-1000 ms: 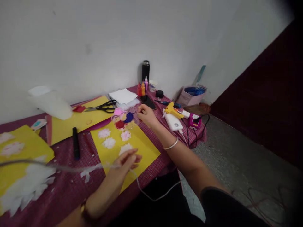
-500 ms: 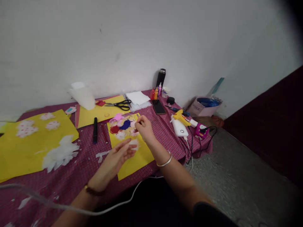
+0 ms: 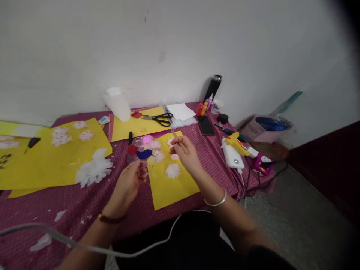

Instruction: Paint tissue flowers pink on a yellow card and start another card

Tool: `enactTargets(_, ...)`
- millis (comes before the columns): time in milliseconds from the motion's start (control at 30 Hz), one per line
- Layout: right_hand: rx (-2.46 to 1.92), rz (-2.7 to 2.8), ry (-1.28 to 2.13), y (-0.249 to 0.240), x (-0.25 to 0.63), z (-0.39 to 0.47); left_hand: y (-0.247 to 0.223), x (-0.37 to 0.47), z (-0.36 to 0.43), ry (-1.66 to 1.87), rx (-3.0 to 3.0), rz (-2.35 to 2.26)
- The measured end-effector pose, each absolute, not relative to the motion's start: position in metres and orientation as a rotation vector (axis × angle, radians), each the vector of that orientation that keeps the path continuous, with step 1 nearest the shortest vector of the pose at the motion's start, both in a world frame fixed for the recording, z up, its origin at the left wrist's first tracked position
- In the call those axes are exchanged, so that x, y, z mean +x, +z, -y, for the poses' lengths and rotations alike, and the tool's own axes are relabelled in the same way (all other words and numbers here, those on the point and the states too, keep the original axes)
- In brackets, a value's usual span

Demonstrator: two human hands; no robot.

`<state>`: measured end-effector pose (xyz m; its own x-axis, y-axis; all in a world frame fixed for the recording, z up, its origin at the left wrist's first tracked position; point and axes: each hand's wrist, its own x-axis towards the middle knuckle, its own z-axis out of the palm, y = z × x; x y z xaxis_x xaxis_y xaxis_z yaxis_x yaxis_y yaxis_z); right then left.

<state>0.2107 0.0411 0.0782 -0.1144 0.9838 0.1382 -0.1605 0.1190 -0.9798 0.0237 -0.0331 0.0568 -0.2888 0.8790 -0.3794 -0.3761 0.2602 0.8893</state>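
Palette (image 3: 144, 154) with round wells, blotched red, blue and pink, is pinched at its near edge by the left hand (image 3: 129, 180), by the yellow sheet's (image 3: 170, 193) far left corner. Above that sheet, the right hand (image 3: 185, 152) curls, fingertips together; what they hold is unclear.

Open tabletop (image 3: 209, 155) separates the yellow sheet (image 3: 176, 191) from the power bank (image 3: 231, 156); paint palette (image 3: 143, 154) and right hand (image 3: 186, 153) block the sheet's far side; the glue gun (image 3: 236, 144) obstructs the right

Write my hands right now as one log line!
left hand: holding paint palette | right hand: curled above yellow sheet, grip unclear | on sheet: white flower | farther back: scissors
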Motion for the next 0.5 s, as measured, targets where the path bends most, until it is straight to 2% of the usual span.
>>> enactTargets(167, -0.774, 1.384, 1.389, 0.098, 0.224, -0.074, 0.065, -0.037, 0.036, 1.165, 0.724, -1.561)
enactTargets(367, -0.711, 1.411, 1.635, 0.081, 0.198, -0.103, 0.066, -0.056, 0.023, 1.002, 1.008, -1.720)
enactTargets(500, -0.772, 1.473, 1.655, 0.070, 0.188, -0.114, 0.060, -0.061, 0.013, 0.963, 1.078, -1.733)
